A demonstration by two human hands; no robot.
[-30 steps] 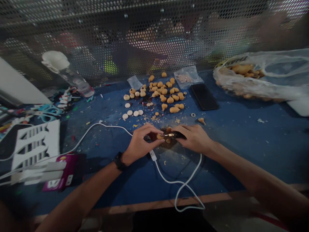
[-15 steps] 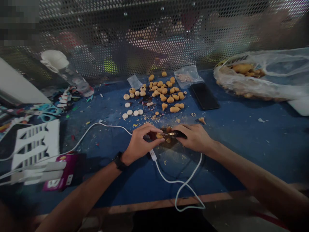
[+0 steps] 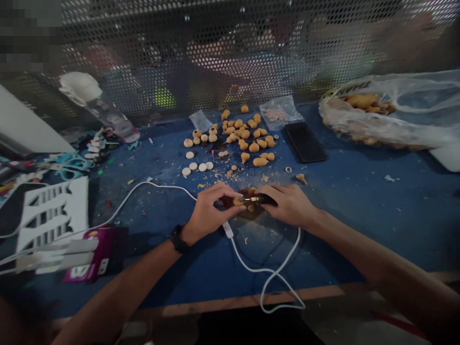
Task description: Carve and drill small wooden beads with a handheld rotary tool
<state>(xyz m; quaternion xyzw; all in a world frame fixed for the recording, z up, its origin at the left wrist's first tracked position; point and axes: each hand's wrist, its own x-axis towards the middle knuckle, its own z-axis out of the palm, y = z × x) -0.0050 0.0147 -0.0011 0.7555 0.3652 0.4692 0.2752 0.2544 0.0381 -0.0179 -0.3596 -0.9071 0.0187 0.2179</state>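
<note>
Between the thumb and fingertips of my left hand [image 3: 208, 211] is a small tan gourd [image 3: 236, 201]. My right hand [image 3: 293, 205] is wrapped round a black rotary tool [image 3: 266, 199] with a brass-coloured collet, its tip pointing left and meeting the gourd, as far as I can see. Under both hands is a dark patch of table with a few more tan pieces, partly covered by my fingers. A white cable [image 3: 251, 270] with an inline switch [image 3: 227, 229] loops in front of my hands. Just beyond them lie shavings [image 3: 235, 178] and a broken gourd neck [image 3: 301, 178].
Many small gourds [image 3: 253, 147] and white discs [image 3: 202, 167] lie behind my hands. A black phone [image 3: 305, 142] and a plastic bag of gourds [image 3: 377, 132] are right. Scissors [image 3: 74, 165], a bottle [image 3: 115, 122] and a purple box [image 3: 102, 254] are left. A perforated metal panel [image 3: 215, 57] stands behind.
</note>
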